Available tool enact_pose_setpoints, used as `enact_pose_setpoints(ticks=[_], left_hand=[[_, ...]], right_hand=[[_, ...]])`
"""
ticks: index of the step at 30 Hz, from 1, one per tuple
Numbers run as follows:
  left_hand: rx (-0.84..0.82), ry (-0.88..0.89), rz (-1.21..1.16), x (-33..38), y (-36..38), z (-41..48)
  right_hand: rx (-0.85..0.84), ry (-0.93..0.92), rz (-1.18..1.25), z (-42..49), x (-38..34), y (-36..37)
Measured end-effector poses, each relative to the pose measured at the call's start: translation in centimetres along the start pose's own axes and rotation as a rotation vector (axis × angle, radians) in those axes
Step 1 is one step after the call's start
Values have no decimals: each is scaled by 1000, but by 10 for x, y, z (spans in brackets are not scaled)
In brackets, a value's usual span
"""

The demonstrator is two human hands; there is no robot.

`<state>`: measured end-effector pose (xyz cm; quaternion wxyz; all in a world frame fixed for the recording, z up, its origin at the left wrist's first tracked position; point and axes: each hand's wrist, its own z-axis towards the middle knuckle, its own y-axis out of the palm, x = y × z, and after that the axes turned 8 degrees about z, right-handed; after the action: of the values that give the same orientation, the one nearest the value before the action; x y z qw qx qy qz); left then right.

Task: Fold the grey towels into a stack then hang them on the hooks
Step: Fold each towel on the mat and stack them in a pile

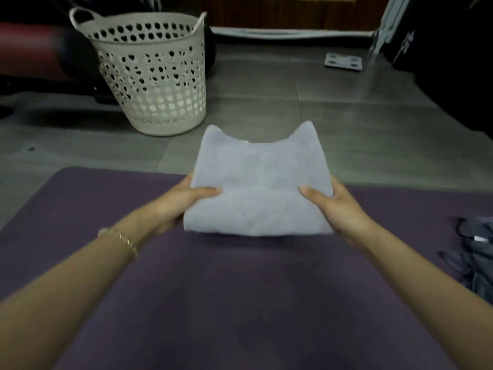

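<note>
As folded grey towel [260, 188] is hanging over purple mat [213, 289], I'm clasping its sides in left grip [184, 206], right grip [336, 209].

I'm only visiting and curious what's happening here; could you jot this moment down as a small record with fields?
held: folded grey towel
left hand: grips towel's left edge, thumb on top
right hand: grips towel's right edge, thumb on top
underneath: purple mat
behind: white perforated basket
far right: dark grey cloth heap
</note>
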<state>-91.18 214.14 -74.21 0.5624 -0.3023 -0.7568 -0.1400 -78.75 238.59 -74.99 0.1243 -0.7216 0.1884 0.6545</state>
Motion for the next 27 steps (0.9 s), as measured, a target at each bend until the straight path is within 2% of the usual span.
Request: enact_pose_setpoints(ticks=[3,5,9,11,14,18,19,21,23,25,27], left_hand=[[32,48,63,23,-30,43],[151,35,94,9,-38,66],[386,-231,-42,-71,-19,76],[421,-282,-105,-102,-11,75],[465,-223,-145,-114,-4,75],[545,-148,-87,-109,7,67],[577,-126,-9,-110,9,65],[665,-33,351,-110,12,59],[651,186,686,-103,21,51],[559,336,744,-88,40,44],[441,414,802,-76,66,43]], right_hand=[[14,-25,20,51,1,16],[55,21,-11,74,26,21],[56,312,-97,73,90,15],[97,320,-70,67,108,11],[189,261,-13,68,118,8],[192,255,12,63,120,9],[184,265,22,60,119,5],[164,273,-3,54,116,-9],[143,249,-114,46,111,-31],[117,212,-273,33,102,-61],[64,185,-503,14,93,-98]])
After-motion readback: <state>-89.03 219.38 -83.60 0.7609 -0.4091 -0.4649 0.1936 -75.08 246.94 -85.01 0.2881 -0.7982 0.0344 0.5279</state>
